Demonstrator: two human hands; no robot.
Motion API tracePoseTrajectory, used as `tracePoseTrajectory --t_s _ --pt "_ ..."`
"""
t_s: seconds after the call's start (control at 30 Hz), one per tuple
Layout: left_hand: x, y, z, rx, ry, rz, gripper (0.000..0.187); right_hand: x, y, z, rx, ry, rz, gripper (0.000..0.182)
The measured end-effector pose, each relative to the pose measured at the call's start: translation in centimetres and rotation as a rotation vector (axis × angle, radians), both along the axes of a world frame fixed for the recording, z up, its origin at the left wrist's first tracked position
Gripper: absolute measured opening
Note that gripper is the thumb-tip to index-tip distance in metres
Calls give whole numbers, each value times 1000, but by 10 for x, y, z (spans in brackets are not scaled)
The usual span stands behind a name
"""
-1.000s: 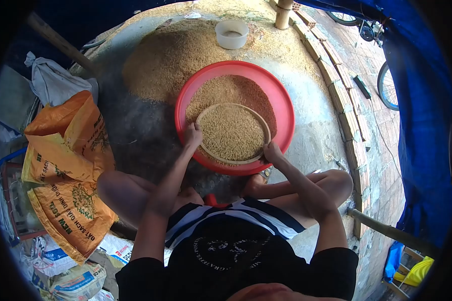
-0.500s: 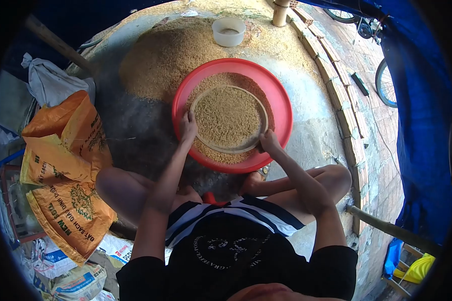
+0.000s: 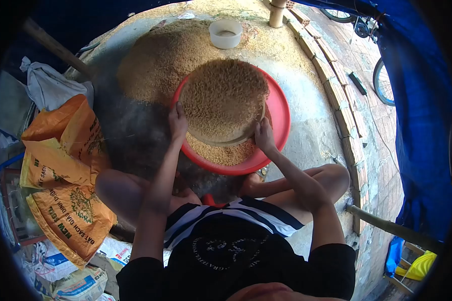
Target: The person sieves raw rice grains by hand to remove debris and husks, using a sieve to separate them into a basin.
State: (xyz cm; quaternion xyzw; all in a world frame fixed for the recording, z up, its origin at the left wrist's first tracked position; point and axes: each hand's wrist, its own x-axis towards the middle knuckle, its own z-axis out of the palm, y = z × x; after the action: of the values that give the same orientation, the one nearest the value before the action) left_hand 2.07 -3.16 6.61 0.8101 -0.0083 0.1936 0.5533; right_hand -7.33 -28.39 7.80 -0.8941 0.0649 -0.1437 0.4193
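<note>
Left hand: fingers closed on the left rim of the round sieve
Right hand: fingers closed on the sieve's lower right rim
Sieve: held over the red basin, tilted, heaped with grain
Red basin: on the concrete floor, sifted grain in its near side
Grain pile: just behind the basin, white tub at its far edge
Orange sacks: on the person's left, well apart from the basin

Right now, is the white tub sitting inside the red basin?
No, the white tub stands on the grain pile beyond the red basin, apart from its rim.
</note>
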Motion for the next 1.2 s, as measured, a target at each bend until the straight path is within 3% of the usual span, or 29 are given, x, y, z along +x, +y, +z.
tracePoseTrajectory --t_s 0.03,0.07,0.1,0.13,0.2,0.23,0.27,0.33,0.4,0.47,0.53,0.6,0.63,0.7,0.73,0.77,0.8,0.83,0.9,0.93,1.0,1.1,1.2 --pt "0 1 -17 133 63 85 35 -1 0 1 1 1 3 20" --pt "-2 1 -20 133 64 89 35 -1 -1 5 142 267 -18 19" --pt "-6 0 -22 219 308 84 36 -2 -1 7 282 535 -40 19" --pt "-10 -1 -23 302 550 77 37 -2 -8 -11 281 535 -39 19" --pt "-13 -1 -22 309 479 73 37 1 -24 -65 150 525 0 18" --pt "-13 -2 -18 319 413 65 37 1 -17 -39 149 521 1 18" --pt "-12 -3 -13 318 409 64 37 0 -12 -11 211 486 -14 19" --pt "-14 -8 23 118 139 62 35 -3 -4 8 273 452 -36 20" --pt "-14 -5 56 65 126 25 33 -2 -4 9 19 -155 -23 11" --pt "-13 -1 72 -9 62 -24 28 -4 4 31 76 -219 2 12" --pt "-2 0 57 -38 6 -53 29 -3 6 32 139 -270 34 14" --pt "-1 -1 23 -66 -50 -80 30 7 -1 9 -125 -78 -13 22" --pt "-3 -3 -1 54 41 -7 32 6 -3 2 -122 -76 -8 22" --pt "-11 -2 -19 178 141 67 34 1 -7 -5 -61 289 -36 22" --pt "-13 -3 -21 277 329 45 36 -1 -9 -6 -61 290 -34 22" --pt "-13 -3 -22 373 515 24 38 -3 -11 -5 106 479 -22 22" --pt "-13 -2 -27 377 513 19 40 -3 -13 -4 275 667 -10 23" --pt "-12 0 -24 378 511 20 40 -1 -17 -14 276 665 -9 23" --pt "-10 1 -14 373 328 38 37 1 -25 -39 118 375 5 23" --pt "-11 -1 4 372 323 32 37 -1 -18 -17 117 372 -1 23" --pt "-13 -4 47 -14 153 -29 35 -5 -6 33 103 2 27 23" --pt "-13 -8 85 -77 -77 51 28 -3 4 61 182 -146 37 23" --pt "10 1 32 -91 -42 -36 31 7 7 49 214 103 -15 20"
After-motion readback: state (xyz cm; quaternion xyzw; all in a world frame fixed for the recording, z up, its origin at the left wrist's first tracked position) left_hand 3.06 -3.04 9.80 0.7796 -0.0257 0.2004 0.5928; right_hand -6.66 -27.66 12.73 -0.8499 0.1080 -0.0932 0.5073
